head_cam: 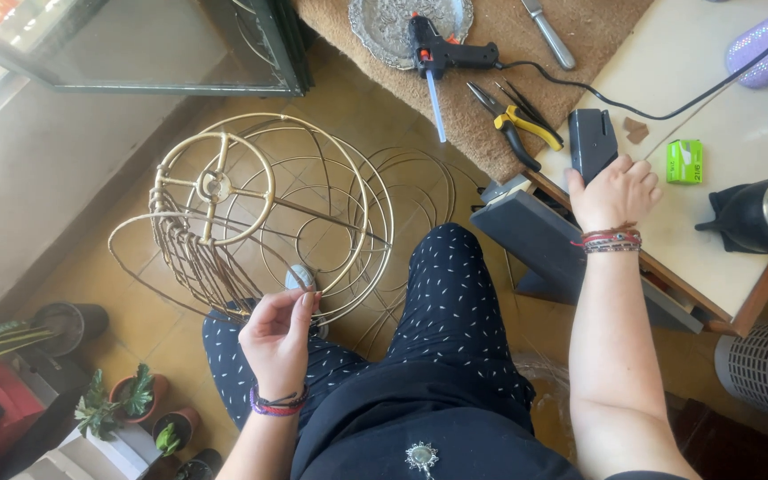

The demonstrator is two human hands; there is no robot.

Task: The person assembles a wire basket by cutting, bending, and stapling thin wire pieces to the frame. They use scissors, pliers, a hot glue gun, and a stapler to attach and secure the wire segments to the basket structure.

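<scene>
The tabletop [713, 222] fills my right side, its edge running diagonally from far left to near right. To my left a gold wire frame [251, 222] rests against my left knee above the tiled floor [91, 293]; it is a rounded cage of hoops, its long axis lying roughly level and pointing away to my left, with a small spoked ring at that end. Loose wire hoops [420, 191] lie on the floor just behind it.

My right hand [615, 191] is on the tabletop edge, its grip clenched around the near end of a dark stapler [592, 138], whose long axis points straight away from me. My left hand [277, 338] hovers over my left thigh at the near edge of the frame, fingertips pinched together; I cannot tell whether they hold a wire.

Beyond the stapler, on a brown mat [597, 27], lie a glue gun [442, 55], nozzle toward me, and yellow-handled pliers [516, 120]. A small green box [684, 161] sits just right of my right hand.
</scene>
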